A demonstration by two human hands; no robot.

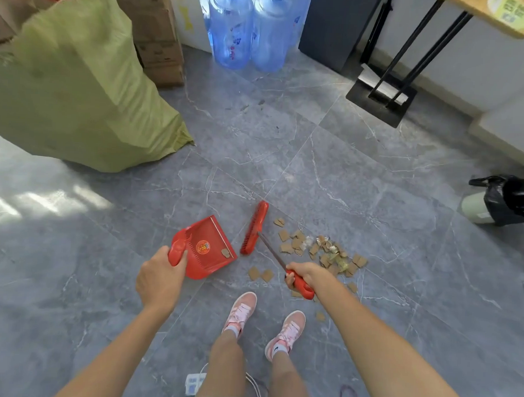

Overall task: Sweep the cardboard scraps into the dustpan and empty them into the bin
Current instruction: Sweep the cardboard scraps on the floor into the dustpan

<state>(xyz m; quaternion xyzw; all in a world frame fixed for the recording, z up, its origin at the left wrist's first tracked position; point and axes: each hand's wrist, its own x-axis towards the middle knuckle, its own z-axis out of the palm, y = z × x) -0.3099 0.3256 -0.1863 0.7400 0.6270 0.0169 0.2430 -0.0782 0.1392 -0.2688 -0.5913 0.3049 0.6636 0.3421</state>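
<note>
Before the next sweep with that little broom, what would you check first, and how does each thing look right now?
1. Left hand holding the dustpan handle: ok.
2. Right hand gripping the broom handle: ok.
3. Dustpan mouth facing the broom head: ok.
4. Scraps in the pan: not ok; one piece inside, the cardboard scraps lie on the floor to the broom's right.
5. Broom on the far side of the scraps: not ok; it sits between pan and pile.
6. Bin open: cannot tell.

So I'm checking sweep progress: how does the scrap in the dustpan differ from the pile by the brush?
The scrap in the dustpan is one lone piece on red plastic; the pile is many pieces scattered on the grey floor, right of the brush. Both look like brown cardboard.
</note>
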